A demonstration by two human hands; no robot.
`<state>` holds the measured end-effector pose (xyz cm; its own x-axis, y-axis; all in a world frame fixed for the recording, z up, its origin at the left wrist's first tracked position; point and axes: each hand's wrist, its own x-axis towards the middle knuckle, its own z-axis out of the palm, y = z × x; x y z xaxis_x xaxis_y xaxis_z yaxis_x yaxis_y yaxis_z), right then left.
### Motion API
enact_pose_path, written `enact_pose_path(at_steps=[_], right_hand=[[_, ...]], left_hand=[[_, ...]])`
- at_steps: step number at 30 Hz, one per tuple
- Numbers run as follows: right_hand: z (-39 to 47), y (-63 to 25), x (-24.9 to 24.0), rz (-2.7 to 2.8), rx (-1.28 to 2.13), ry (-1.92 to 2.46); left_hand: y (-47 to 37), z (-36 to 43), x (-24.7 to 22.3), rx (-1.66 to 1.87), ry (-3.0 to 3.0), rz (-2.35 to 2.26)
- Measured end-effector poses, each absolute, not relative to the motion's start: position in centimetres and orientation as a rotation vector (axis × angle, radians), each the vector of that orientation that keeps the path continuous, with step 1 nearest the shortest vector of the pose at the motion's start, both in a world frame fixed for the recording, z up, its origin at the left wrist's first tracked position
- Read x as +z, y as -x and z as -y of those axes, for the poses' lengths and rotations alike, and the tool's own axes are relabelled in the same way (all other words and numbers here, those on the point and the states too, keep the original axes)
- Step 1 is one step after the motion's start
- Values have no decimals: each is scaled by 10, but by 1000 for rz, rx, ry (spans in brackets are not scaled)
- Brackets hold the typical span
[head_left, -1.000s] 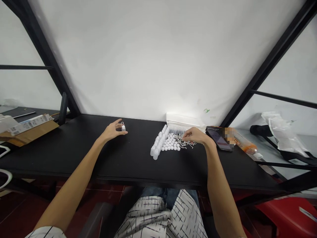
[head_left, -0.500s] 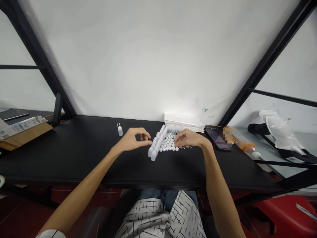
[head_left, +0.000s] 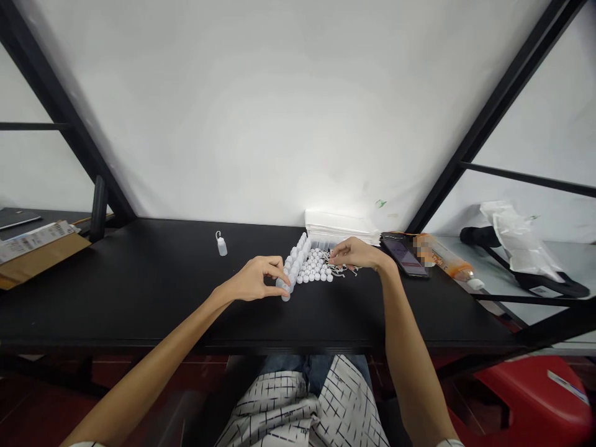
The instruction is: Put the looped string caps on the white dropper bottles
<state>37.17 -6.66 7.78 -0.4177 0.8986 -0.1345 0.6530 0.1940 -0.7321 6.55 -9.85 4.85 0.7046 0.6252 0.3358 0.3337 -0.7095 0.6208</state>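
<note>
White translucent bottles (head_left: 295, 264) stand in rows on the black table (head_left: 158, 279). My left hand (head_left: 263, 278) has its thumb and fingers around a bottle at the near end of the rows. Right of the bottles lie many small white caps (head_left: 316, 267), with thin white straps (head_left: 344, 270) beside them. My right hand (head_left: 354, 253) is over the straps and the right edge of the caps, its fingertips pinched together; what they hold is too small to make out. One small bottle with a looped strap (head_left: 221, 244) stands apart at the left.
A stack of white sheets (head_left: 342, 225) lies against the wall behind the caps. To the right are a phone (head_left: 406, 256) and an orange-labelled bottle (head_left: 449, 264). A cardboard box (head_left: 41, 251) is at the far left, a red stool (head_left: 535, 397) at the lower right.
My left hand has moved right and nearer to the table's front edge, and has closed on a near-end bottle. My right hand has shifted slightly up and away from the nearest caps.
</note>
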Motion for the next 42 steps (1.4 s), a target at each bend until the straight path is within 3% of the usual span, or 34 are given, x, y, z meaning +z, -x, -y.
enact_pose_path(at_steps=[10, 19, 28, 42], right_hand=[[52, -390, 66, 2010, 738, 1656], [49, -375, 58, 2062, 778, 1619], [42, -363, 47, 2101, 567, 1661], [52, -367, 64, 1778, 792, 1482]], left_hand=[[-56, 83, 80, 1069, -1705, -406], [-77, 56, 83, 1085, -1235, -420], [-75, 65, 71, 1043, -1246, -468], [-61, 62, 80, 1064, -1394, -627]])
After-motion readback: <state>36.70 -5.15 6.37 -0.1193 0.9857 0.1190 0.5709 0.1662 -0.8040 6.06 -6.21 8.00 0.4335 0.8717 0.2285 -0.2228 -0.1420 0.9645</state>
